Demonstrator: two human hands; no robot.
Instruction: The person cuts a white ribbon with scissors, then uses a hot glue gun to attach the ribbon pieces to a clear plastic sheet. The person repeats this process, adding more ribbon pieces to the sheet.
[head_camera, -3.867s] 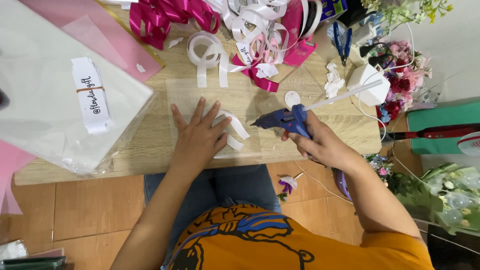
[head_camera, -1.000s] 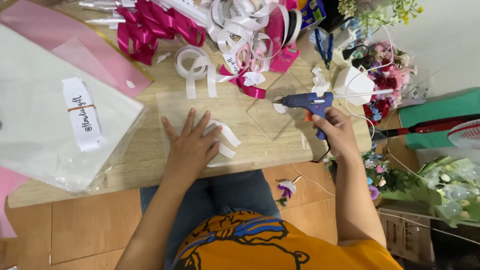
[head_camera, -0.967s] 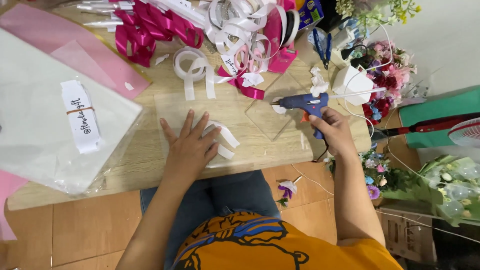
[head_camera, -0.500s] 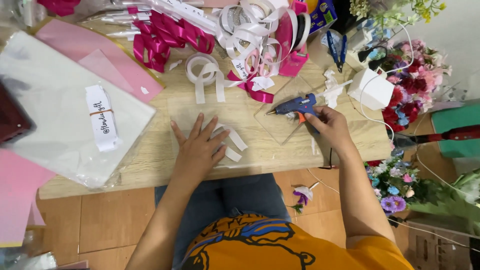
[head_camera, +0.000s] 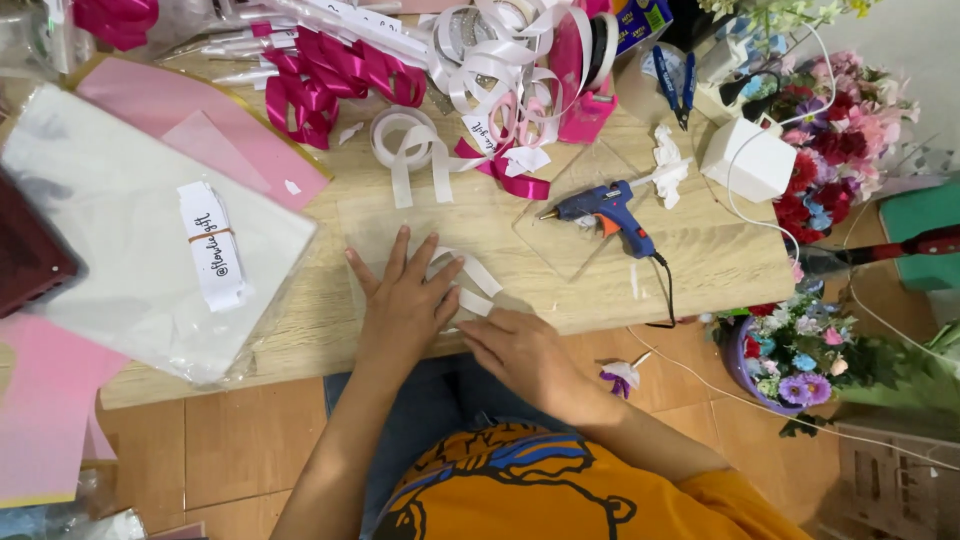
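Two hands pressing on white ribbon at a craft table

The left hand (head_camera: 405, 300) is lying flat, fingers spread, on white ribbon strips (head_camera: 470, 278) on the wooden table (head_camera: 700, 250). The right hand (head_camera: 525, 355) is resting just beside it, fingertips touching the strips. A blue glue gun (head_camera: 605, 212) is lying apart, near magenta ribbons (head_camera: 320, 80) and a white ribbon roll (head_camera: 405, 140).

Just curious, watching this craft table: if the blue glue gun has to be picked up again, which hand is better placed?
Probably the right hand. It lies on the glue gun's side of the table, free, while the left hand lies spread flat on the white ribbon strips, farther away.
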